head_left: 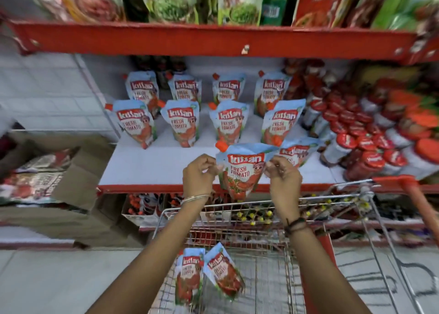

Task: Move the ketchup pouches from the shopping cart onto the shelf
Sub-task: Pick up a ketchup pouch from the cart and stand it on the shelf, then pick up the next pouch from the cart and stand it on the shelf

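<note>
Nine pouches [180, 121] stand on the shelf [152, 166], a tenth [244, 168] hangs above its front edge, pinched by left hand [198, 174] and right hand [282, 173], and two [209, 273] remain in the cart [268, 275] below it.

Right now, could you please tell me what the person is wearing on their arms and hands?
Both forearms are bare, with no sleeves or gloves. The left wrist carries thin silver-coloured metal bangles; the right wrist has dark thread bands. No rings can be made out on the hands.
</note>
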Motion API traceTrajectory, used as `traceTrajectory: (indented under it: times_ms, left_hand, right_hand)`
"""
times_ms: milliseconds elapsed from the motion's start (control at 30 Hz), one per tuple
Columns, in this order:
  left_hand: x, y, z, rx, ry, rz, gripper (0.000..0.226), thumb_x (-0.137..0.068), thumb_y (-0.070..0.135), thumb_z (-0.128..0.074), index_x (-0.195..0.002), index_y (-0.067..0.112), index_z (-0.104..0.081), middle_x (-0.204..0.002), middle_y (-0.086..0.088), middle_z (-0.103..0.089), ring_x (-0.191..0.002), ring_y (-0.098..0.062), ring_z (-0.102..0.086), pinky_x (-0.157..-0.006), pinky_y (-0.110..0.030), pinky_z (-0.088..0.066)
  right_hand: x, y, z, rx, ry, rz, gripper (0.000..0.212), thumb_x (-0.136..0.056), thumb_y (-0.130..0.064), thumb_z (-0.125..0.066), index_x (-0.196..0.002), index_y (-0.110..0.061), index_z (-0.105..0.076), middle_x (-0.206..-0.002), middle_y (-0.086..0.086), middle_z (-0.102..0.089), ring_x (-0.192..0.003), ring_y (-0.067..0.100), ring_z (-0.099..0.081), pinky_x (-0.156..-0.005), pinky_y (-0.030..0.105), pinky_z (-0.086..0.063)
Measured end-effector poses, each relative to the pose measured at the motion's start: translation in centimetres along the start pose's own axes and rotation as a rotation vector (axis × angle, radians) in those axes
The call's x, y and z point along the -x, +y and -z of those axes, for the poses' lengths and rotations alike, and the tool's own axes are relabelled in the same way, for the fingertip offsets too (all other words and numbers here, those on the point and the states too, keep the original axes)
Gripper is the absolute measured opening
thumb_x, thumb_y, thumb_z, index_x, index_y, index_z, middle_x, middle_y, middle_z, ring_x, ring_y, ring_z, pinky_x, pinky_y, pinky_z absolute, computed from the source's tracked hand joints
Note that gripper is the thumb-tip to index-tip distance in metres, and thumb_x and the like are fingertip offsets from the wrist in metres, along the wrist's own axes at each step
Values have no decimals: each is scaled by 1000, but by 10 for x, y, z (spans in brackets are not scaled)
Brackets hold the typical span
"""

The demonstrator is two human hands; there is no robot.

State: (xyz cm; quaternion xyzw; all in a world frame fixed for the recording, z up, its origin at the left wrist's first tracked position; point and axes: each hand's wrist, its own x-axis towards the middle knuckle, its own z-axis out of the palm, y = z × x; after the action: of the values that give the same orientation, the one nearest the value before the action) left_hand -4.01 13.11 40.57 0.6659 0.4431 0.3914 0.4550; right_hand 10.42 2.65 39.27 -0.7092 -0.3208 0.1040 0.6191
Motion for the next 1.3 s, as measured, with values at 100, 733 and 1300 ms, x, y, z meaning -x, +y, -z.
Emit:
traceTrajectory:
  times_ms: [100, 733, 1300]
  left_hand:
    - [-25, 5, 1, -10, 36, -6, 26, -71, 11, -72, -58, 23, -53, -63, -11, -64, -57, -19, -60, -64, -37, -54]
    - [-43, -36, -18, -12, -80, 139, 23, -75, 10, -68, -61, 18, -52, -78, -10, -63, -71, -23, -62, -54, -41, -61]
    - [56, -146, -6, -99, -37, 154, 16, -87, 12, -55, -102, 9, -56, -90, 1, -61, -78, -8, -58, -64, -8, -46]
  right_hand:
    - [-19, -1, -25, -29, 54, -47, 12, -92, -8, -50, -89, -9, -62, -85, 13, -64, -87, 35, -63, -85, 56, -55]
    - [-26, 48, -64, 57, 197, -153, 17, -91, -6, -48, -94, -3, -65, -82, 8, -63, -79, 25, -60, -74, 39, -51]
    - [102, 110, -40, 160, -14, -329, 27, -92, -23, -53, -113, -6, -56, -93, 8, -62, -79, 20, -57, -69, 27, -49]
